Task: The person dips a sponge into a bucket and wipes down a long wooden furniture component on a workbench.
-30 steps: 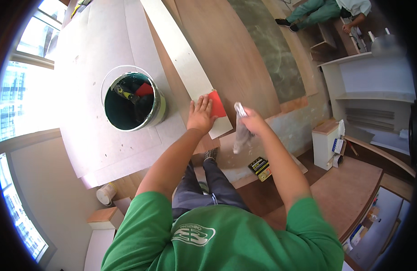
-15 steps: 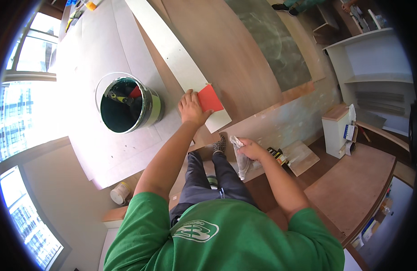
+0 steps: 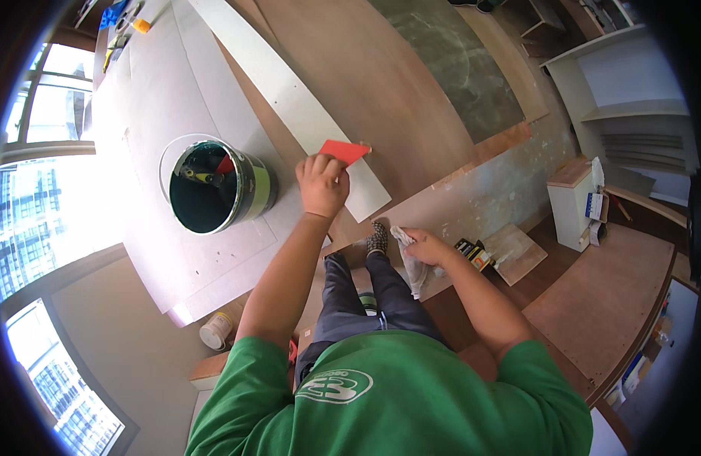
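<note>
My left hand [image 3: 322, 185] is closed round the lower edge of a flat red scraper [image 3: 345, 151]. The scraper is tilted up over the near end of a long white board [image 3: 289, 99], with a small light bit at its far corner. My right hand [image 3: 428, 248], lower and to the right, grips a crumpled whitish rag [image 3: 416, 272] that hangs down beside my leg. Left of my left hand stands a bucket [image 3: 248, 190] with a wire handle. Its inside is dark green, and a yellow-and-black handled tool [image 3: 202, 177] and something red rest in it.
The bucket stands on a pale sheet-covered table [image 3: 160, 251]. Wide brown panels [image 3: 381, 99] lie beyond the white board. On the floor are a white tub [image 3: 216, 331], a black-and-yellow box [image 3: 473, 254] and a small board [image 3: 515, 254]. White shelving [image 3: 631, 112] stands at right.
My left hand has tipped the red scraper up from lying flat on the white board and turned with it. The right hand still holds the rag. The whole view has shifted slightly.
</note>
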The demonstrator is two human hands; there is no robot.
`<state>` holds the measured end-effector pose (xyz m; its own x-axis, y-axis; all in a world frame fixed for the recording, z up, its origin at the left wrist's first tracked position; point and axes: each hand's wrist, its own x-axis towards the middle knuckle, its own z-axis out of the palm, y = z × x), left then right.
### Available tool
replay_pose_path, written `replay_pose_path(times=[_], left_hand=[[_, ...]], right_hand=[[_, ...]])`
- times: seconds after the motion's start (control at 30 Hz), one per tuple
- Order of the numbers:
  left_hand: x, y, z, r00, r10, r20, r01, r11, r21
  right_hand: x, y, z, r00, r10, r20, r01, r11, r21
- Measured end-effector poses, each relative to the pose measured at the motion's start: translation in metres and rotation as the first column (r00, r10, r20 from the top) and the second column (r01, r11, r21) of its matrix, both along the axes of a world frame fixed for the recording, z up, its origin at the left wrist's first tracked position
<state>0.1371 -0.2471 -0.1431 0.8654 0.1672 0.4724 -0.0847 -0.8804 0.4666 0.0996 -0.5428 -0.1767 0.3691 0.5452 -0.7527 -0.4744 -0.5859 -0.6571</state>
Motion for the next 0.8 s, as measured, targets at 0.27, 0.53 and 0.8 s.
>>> replay_pose_path(times=[0.27,0.53,0.8], left_hand=[[-0.043,-0.015,-0.043,0.977,-0.056,-0.206,0.075,0.993,0.086],[-0.053,-0.013,-0.047,0.897,-0.001,-0.442,0.048,0.994,0.094],[-0.049,-0.014,-0.053,0.843,-0.020,-0.538,0.104,0.987,0.127]], right_hand=[[0.008,0.025,0.018,0.849,-0.088,0.520,0.116,0.993,-0.021],[0.048,0.097,0.031,0.383,0.205,0.901,0.065,0.967,-0.248],[0.065,0.159,0.008,0.313,0.584,0.749,-0.009,0.791,-0.612]])
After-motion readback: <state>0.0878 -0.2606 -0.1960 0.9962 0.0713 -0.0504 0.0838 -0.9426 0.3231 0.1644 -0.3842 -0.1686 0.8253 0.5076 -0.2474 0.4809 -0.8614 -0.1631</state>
